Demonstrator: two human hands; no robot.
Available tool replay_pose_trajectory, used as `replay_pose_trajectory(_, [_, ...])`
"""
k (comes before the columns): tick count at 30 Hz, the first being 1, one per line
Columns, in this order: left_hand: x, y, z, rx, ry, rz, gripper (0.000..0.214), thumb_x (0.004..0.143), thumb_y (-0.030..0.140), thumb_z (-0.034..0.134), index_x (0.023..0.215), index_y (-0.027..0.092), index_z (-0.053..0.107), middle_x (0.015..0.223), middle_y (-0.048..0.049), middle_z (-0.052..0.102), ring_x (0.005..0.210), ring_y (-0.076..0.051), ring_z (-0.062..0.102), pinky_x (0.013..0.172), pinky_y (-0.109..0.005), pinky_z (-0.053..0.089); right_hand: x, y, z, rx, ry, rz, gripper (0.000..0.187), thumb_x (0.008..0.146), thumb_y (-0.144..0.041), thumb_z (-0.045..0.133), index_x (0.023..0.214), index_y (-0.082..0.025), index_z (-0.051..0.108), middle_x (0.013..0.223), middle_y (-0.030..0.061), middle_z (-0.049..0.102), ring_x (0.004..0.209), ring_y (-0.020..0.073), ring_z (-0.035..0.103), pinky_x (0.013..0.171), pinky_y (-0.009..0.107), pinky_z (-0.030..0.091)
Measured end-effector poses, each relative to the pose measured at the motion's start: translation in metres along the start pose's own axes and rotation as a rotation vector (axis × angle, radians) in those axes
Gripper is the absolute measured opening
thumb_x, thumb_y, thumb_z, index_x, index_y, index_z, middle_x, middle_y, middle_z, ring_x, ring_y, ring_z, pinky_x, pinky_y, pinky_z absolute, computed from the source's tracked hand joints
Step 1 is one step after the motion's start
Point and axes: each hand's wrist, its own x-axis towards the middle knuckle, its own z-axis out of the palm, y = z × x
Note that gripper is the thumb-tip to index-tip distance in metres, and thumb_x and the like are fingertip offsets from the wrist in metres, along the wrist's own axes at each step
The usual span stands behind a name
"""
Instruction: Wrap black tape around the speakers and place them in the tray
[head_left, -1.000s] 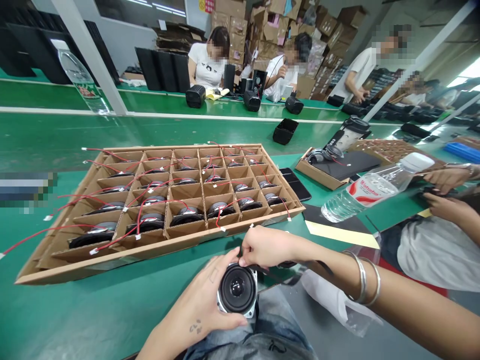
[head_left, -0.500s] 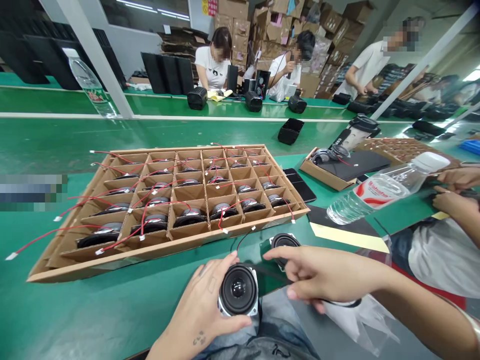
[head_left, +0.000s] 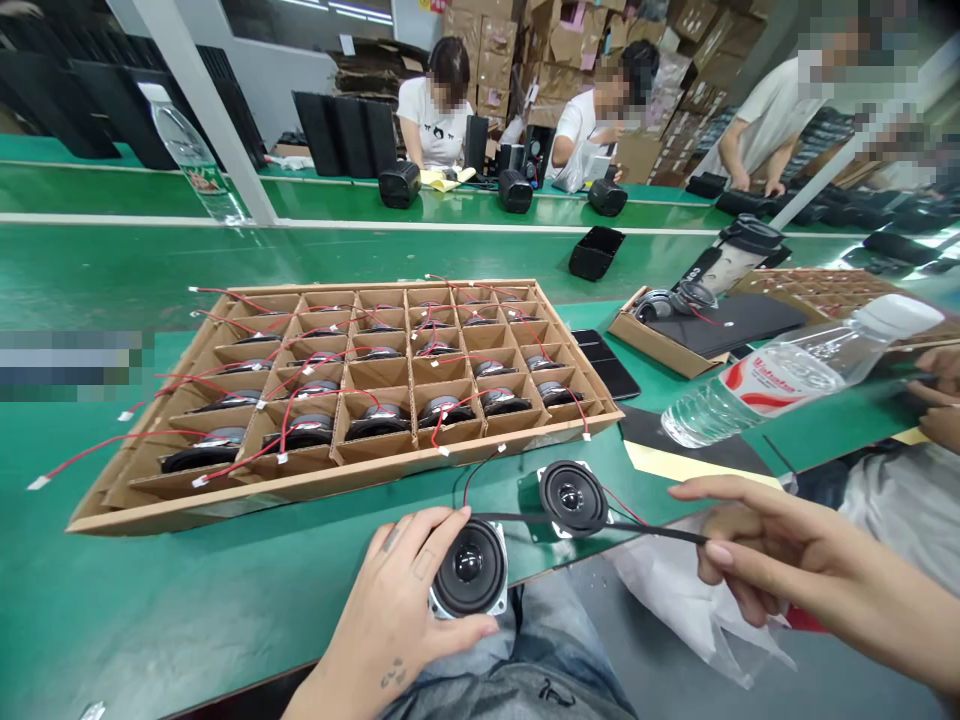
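My left hand (head_left: 405, 585) is closed around the frame of a small round speaker driver (head_left: 470, 566) at the table's near edge. The driver's black cone faces up, and a thin wire with a white plug runs from its back. Between the thumb and fingers of my right hand (head_left: 791, 570) is one end of a thin black strip (head_left: 660, 531). That strip stretches leftward to the top edge of the held driver, near my left fingertips. Behind it, a second speaker driver (head_left: 574, 497) lies face up on the green table (head_left: 300, 560), with a red wire.
A divided cardboard tray (head_left: 352, 478) holds several drivers with red wires. To the right lie a water bottle (head_left: 772, 385), a black sheet with a yellow strip (head_left: 697, 467) and a small box (head_left: 664, 340). A plastic bag (head_left: 682, 585) hangs below my right hand. Co-workers sit across.
My right hand has moved right, away from the held driver, drawing the black strip out straight. The second driver is now uncovered. My left hand still holds its driver.
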Motion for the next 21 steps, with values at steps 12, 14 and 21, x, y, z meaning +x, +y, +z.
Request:
replay_pose_trajectory(12, [0.005,-0.007,-0.010,0.068,-0.101,0.084,0.067,0.067,0.042,0.067,0.124,0.023,0.038,0.112,-0.0074,0.056,0.100,-0.023,0.054,0.079,-0.034,0.042,0.036,-0.037,0.009,0.264,-0.133,-0.325,0.013,0.086,-0.032,0.055,0.090,-0.020,0.053,0.078,0.0074,0.070,0.039,0.0097,0.060,0.034,0.014,0.046])
replay_pose_trajectory(14, [0.005,-0.005,-0.011,0.087,-0.095,0.086,0.066,0.066,0.043,0.066,0.123,0.023,0.040,0.112,-0.0073,0.057,0.101,-0.024,0.054,0.079,-0.034,0.042,0.042,-0.041,0.009,0.108,-0.063,-0.377,0.016,0.086,-0.034,0.054,0.097,-0.022,0.055,0.066,0.0032,0.069,0.031,0.0048,0.049,0.030,0.012,0.041])
replay_pose_trajectory(21, [0.004,0.003,-0.010,0.295,0.063,0.068,0.058,0.068,0.049,0.063,0.114,0.018,0.048,0.102,-0.0081,0.062,0.090,-0.022,0.057,0.074,-0.034,0.040,0.059,-0.037,0.007,0.082,0.276,-0.750,0.002,0.076,-0.024,0.067,0.077,-0.026,0.066,0.068,-0.0006,0.057,0.057,0.0092,0.050,0.043,0.016,0.041])
